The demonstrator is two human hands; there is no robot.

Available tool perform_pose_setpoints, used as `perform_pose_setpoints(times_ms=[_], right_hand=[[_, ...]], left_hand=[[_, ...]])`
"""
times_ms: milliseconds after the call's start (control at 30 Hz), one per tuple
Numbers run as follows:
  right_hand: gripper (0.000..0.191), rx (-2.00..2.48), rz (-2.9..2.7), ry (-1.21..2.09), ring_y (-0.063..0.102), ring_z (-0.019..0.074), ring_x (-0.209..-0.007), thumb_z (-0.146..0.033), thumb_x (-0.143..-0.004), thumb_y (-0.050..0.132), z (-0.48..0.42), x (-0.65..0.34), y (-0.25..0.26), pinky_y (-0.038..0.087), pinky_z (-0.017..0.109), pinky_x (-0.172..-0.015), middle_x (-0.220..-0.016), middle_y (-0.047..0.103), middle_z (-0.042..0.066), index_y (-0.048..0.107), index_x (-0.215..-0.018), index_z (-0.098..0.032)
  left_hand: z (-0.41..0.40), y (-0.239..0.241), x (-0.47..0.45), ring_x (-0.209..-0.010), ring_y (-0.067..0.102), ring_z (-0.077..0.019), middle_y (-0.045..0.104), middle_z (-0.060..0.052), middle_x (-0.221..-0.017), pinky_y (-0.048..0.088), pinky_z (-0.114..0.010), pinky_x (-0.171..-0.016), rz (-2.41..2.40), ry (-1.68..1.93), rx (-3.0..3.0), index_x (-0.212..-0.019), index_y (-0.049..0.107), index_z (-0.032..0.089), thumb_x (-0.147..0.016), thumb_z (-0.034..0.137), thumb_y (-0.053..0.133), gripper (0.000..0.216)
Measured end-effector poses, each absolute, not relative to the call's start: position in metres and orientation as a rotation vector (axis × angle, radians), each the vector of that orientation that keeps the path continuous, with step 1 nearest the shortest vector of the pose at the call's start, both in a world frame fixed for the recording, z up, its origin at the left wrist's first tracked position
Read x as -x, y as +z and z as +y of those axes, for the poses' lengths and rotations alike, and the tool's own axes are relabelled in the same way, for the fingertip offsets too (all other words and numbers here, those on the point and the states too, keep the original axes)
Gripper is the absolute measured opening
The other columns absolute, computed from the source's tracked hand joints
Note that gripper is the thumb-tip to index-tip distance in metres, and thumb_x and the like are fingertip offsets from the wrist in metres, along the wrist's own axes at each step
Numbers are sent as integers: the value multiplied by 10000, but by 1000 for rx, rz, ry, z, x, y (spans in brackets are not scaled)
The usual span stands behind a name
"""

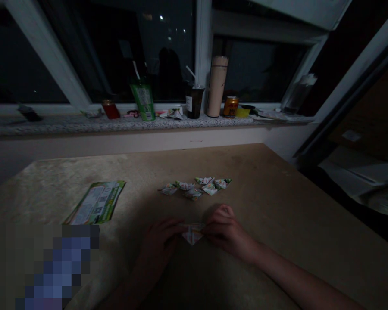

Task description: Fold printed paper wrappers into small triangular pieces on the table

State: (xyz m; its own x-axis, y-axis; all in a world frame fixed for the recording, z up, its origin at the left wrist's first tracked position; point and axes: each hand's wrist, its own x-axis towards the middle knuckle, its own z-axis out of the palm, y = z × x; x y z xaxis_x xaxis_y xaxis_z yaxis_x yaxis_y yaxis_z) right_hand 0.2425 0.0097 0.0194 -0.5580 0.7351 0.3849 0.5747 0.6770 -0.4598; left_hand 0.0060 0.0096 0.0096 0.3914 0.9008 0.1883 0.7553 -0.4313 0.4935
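Head view was very dim, so print and small details were hard to read. A pixelated block (56,269) covered the lower left corner and hid whatever lay under it, including the near end of a green and white leaflet (97,202) on the table (278,206). Both forearms were cut off by the bottom edge.

At the near middle of the table, the left hand (158,241) and right hand (224,230) met over a small folded paper triangle (192,234). Each hand was curled with its fingertips pinching or pressing one side of the triangle, which lay flat on the table, point toward the person. Only its middle showed; the fingers hid its outer corners. How firmly each hand gripped it could not be told.

Just beyond the hands lay a loose row of folded paper pieces (197,186) of the same printed paper, some touching one another.

On the windowsill (67,125) stood a green carton (143,101) with a straw, a dark cup (194,101) with a straw, a tall pale tumbler (217,86), an orange can (230,106) and a small red jar (110,109). Their contents could not be seen. Crumpled wrappers (171,113) lay between the carton and the cup.
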Motion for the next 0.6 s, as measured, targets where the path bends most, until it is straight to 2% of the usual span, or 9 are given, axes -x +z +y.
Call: perform_pose_setpoints(times_ms=[200,333,467,600], right_hand=[[149,934,-2411,320,543,158,-896,-243,-901,520,9,-242,11,307,356,-918,-848,649,13,664,-937,-230],[161,886,-2455,279,540,157,-867,-205,-902,502,8,-241,7,297,370,-927,-838,639,27,662,-885,-207],[140,886,-2460,290,529,149,-859,-197,-898,513,9,-242,10,295,359,-929,-820,623,17,653,-895,-209],[135,908,-2454,268,532,155,-890,-291,-892,546,14,-250,13,275,364,-949,-839,631,11,648,-896,-203]], left_hand=[[0,14,-10,-1076,558,-206,631,-12,-1183,406,-425,-952,1421,500,-2568,-1132,625,256,-794,73,440,427],[-22,9,-15,-1247,432,-214,482,-42,-1368,368,-384,-1024,1256,493,-2812,-1330,448,206,-849,153,441,484],[-38,0,-17,-1322,319,-274,309,-127,-1468,372,-394,-1030,1187,363,-2878,-1419,274,102,-805,266,545,690],[-38,-3,-17,-1337,285,-289,239,-125,-1494,360,-419,-1038,1155,320,-2832,-1453,170,124,-799,306,564,786]])
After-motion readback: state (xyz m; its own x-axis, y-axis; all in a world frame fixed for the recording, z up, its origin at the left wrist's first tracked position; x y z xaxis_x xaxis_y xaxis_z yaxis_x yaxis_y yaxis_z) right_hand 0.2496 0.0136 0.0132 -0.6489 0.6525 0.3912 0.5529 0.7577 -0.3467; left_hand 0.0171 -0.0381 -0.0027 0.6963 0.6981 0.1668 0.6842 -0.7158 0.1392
